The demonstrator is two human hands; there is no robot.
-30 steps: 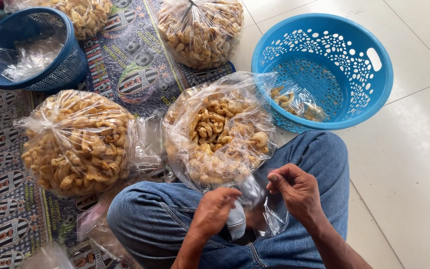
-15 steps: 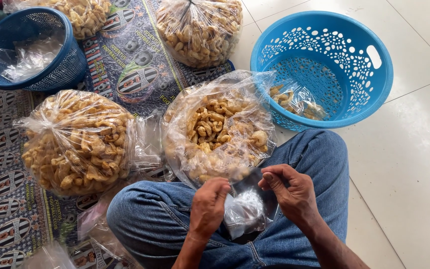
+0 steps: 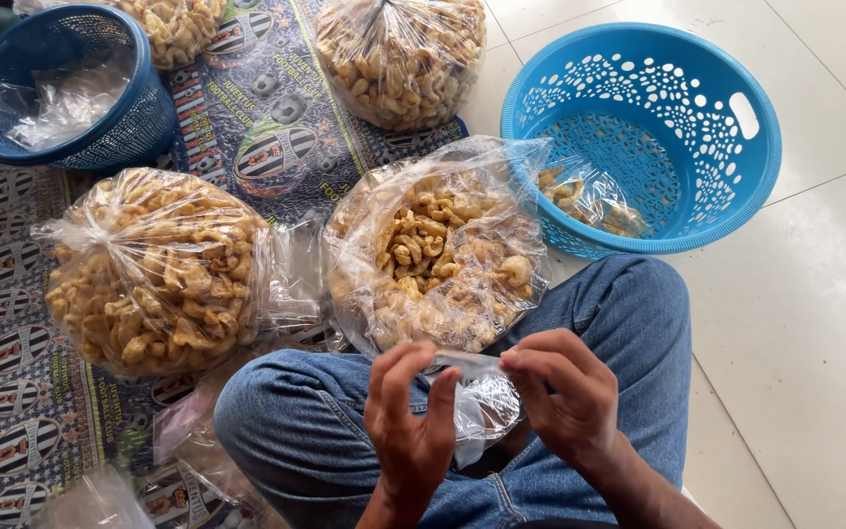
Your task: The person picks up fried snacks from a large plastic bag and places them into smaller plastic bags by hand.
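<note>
Above the lap, left hand (image 3: 408, 421) and right hand (image 3: 565, 392), fingers pinching a small clear bag (image 3: 482, 397), open snack bag (image 3: 438, 260) just ahead.

Small clear plastic bag (image 3: 482, 397), crumpled, mouth stretched flat between both hands, bottom centre of frame, over lap.

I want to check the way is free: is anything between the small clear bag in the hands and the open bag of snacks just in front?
Nothing visible does. The left hand and right hand hold the small clear bag at its top edge, just below the open bag of snacks. No other object lies in the gap between them.
</note>
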